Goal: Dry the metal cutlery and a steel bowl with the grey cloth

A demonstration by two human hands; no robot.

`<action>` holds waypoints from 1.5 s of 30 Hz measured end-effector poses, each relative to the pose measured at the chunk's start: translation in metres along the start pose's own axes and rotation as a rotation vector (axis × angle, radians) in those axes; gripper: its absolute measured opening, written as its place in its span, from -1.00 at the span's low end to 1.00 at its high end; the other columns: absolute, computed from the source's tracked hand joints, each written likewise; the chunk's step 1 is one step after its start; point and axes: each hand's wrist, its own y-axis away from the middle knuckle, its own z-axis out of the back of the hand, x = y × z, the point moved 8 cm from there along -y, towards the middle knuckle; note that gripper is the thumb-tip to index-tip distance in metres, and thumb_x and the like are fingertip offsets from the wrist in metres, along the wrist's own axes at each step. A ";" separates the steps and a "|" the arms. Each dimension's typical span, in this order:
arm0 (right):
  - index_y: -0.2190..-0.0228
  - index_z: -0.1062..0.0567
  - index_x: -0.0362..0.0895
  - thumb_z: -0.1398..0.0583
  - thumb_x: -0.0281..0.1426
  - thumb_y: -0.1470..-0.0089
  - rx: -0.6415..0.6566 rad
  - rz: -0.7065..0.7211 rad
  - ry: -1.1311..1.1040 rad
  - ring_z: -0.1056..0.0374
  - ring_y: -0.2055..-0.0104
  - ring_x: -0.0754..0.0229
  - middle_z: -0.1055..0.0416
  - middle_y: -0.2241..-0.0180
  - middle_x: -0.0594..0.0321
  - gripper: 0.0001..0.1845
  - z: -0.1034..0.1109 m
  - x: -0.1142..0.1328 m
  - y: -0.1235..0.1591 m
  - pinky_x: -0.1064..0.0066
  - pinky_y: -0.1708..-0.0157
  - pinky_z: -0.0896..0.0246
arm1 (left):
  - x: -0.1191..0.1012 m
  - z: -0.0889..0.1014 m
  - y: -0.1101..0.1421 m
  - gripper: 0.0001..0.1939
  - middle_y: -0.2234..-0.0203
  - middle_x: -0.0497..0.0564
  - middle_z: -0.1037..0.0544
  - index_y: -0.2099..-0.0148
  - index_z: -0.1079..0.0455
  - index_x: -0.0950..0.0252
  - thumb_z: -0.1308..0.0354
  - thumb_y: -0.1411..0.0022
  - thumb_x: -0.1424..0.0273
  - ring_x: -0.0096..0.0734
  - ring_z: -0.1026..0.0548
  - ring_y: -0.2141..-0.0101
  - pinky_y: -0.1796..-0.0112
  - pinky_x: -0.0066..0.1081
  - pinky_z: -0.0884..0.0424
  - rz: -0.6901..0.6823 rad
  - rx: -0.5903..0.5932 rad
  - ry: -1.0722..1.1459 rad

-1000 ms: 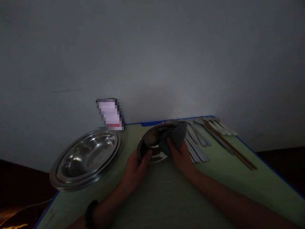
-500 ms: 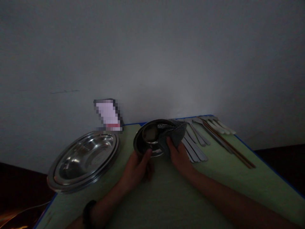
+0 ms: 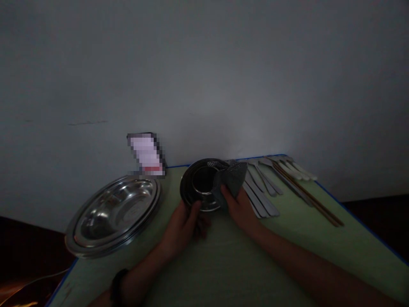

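Observation:
A round steel bowl [image 3: 191, 192] is tilted up above the middle of the table, its round base ring showing. My left hand [image 3: 185, 221] grips its lower left rim, thumb on the near face and fingers behind. A grey checked cloth [image 3: 233, 179] is bunched in my right hand [image 3: 234, 204], pressed over the right side of the bowl. Just right of the cloth lie several flat-handled utensils [image 3: 260, 200], partly covered by it and my hand.
Large steel basins [image 3: 111, 213] are stacked at the table's left. A phone with a blurred screen [image 3: 147, 153] leans on the wall [image 3: 204, 76]. Chopsticks [image 3: 313, 200] and white-handled spoons [image 3: 297, 168] lie right on the green table [image 3: 217, 268], which has a blue edge.
The bowl has turned slightly, showing its base ring more squarely. The cloth and my right hand have shifted a little to the left; the left hand keeps its hold.

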 end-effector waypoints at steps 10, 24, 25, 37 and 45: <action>0.06 -0.42 -0.17 -0.08 -0.11 -0.05 -0.008 -0.103 -0.125 -0.26 -0.07 0.03 -0.41 0.02 0.09 -0.49 0.000 -0.006 0.000 0.18 -0.11 -0.04 | -0.008 -0.003 0.005 -0.73 0.55 -0.05 -0.52 0.17 -0.23 0.28 -0.03 -0.21 0.19 -0.50 -0.41 0.68 0.66 -0.52 -0.28 -0.067 0.075 0.066; 0.03 -0.40 -0.19 -0.13 -0.08 0.02 -0.059 -0.239 -0.241 -0.22 -0.11 0.02 -0.38 -0.01 0.08 -0.42 0.005 -0.018 -0.003 0.15 -0.16 0.06 | -0.019 0.013 0.009 -0.80 0.67 -0.19 -0.34 0.32 -0.24 0.27 -0.01 -0.23 0.23 -0.60 -0.26 0.68 0.65 -0.60 -0.19 -0.178 -0.132 -0.052; 0.03 -0.39 -0.19 -0.13 -0.09 0.01 -0.063 -0.237 -0.243 -0.22 -0.11 0.03 -0.37 -0.02 0.08 -0.42 0.005 -0.018 -0.003 0.14 -0.16 0.07 | -0.018 0.011 0.009 -0.80 0.66 -0.18 -0.34 0.33 -0.26 0.27 -0.02 -0.23 0.24 -0.60 -0.26 0.67 0.65 -0.59 -0.19 -0.173 -0.111 -0.077; 0.01 -0.38 -0.19 -0.11 -0.10 -0.01 -0.092 -0.158 -0.210 -0.18 -0.14 0.02 -0.32 -0.06 0.05 -0.42 0.007 -0.015 -0.001 0.14 -0.17 0.08 | -0.016 0.012 0.006 -0.82 0.55 -0.15 -0.40 0.20 -0.26 0.25 -0.10 -0.16 0.30 -0.53 -0.36 0.60 0.59 -0.54 -0.30 -0.130 -0.179 -0.078; 0.02 -0.40 -0.17 -0.12 -0.10 -0.01 -0.091 -0.202 -0.232 -0.22 -0.10 0.01 -0.38 -0.01 0.08 -0.44 0.007 -0.020 -0.001 0.11 -0.15 0.04 | -0.017 0.011 0.009 -0.77 0.65 -0.17 -0.39 0.28 -0.18 0.25 0.02 -0.23 0.17 -0.57 -0.32 0.72 0.70 -0.58 -0.25 -0.141 -0.128 0.017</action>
